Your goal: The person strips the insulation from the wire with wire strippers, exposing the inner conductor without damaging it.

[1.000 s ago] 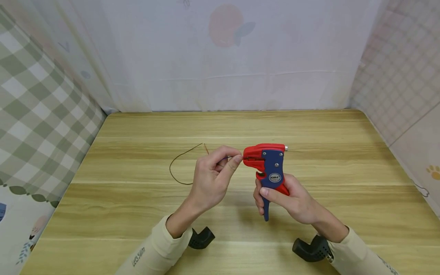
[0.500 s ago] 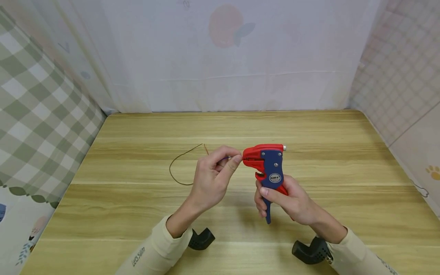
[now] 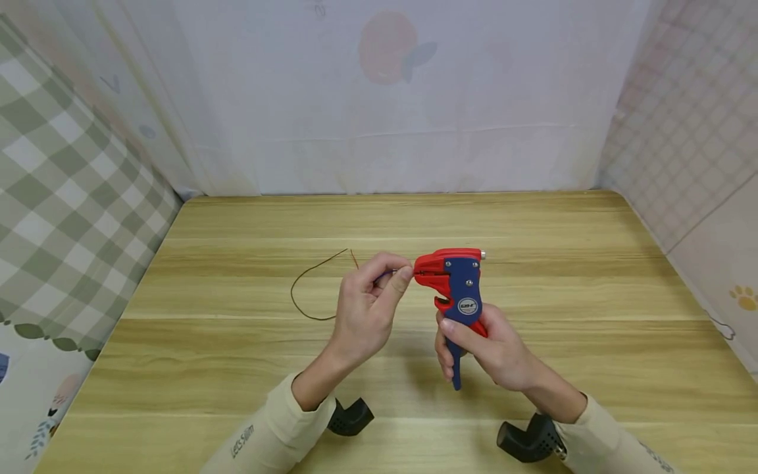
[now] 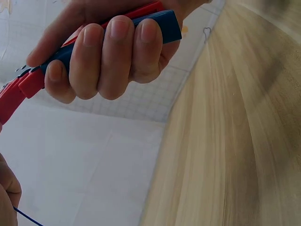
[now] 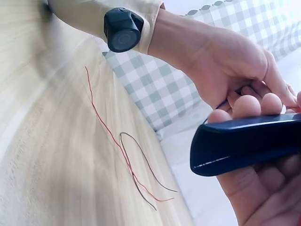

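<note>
My left hand [image 3: 370, 303] pinches a thin blue wire [image 4: 29, 217] between thumb and index finger. The fingertips are right at the nose of a red and blue wire stripper [image 3: 464, 283], and the wire's end is hidden there. The right hand [image 3: 497, 345] grips the stripper upright above the table, thumb on the near side. Its fingers wrap the blue handle [image 5: 244, 143], as the two wrist views show. Behind the left hand, a red wire [image 5: 109, 129] and a dark wire [image 5: 142, 154] lie crossing each other on the table.
The wooden table [image 3: 237, 368] ends at a pale curtain [image 3: 308, 158] behind and a green checked cloth [image 3: 47, 151] on the left. A black wrist camera [image 3: 351, 416] sits under the left cuff, another black camera [image 3: 524, 440] under the right.
The wire stripper and right hand have shifted slightly left. The left hand keeps its pinch on the blue wire at the tool's nose, and the loose wires lie as before.
</note>
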Available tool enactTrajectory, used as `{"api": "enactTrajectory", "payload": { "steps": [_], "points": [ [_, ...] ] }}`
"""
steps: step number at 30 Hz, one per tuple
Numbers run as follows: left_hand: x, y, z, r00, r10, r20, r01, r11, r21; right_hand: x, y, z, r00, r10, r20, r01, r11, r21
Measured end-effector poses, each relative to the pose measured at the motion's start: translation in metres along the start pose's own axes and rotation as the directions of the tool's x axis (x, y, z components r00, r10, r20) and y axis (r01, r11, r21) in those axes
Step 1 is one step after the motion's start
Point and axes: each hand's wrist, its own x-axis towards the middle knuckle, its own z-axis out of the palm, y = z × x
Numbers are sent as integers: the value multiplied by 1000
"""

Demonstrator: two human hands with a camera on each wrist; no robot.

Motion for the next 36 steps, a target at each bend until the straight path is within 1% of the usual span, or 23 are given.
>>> {"api": "enactTrajectory", "payload": {
  "steps": [3, 6, 16, 30, 36],
  "points": [
    [-1, -1, 2, 1000, -1, -11, 2, 1000, 4, 0, 1, 2, 999, 39, -30, -40, 999, -11],
    [-1, -1, 3, 1000, -4, -17, 4, 1000, 13, 0, 3, 2, 998, 48, -42, -49, 999, -24],
    [-3, -1, 4, 1000, -14, -20, 14, 999, 40, 0, 5, 5, 998, 41, -56, -44, 998, -42],
    [-4, -2, 4, 999, -29, -18, 29, 999, 33, -1, 5, 9, 996, 29, -83, -33, 998, -46],
    [-4, -1, 3, 999, -32, -16, 33, 999, 37, -1, 4, 11, 995, 35, -99, -38, 999, -31]
  ]
}}
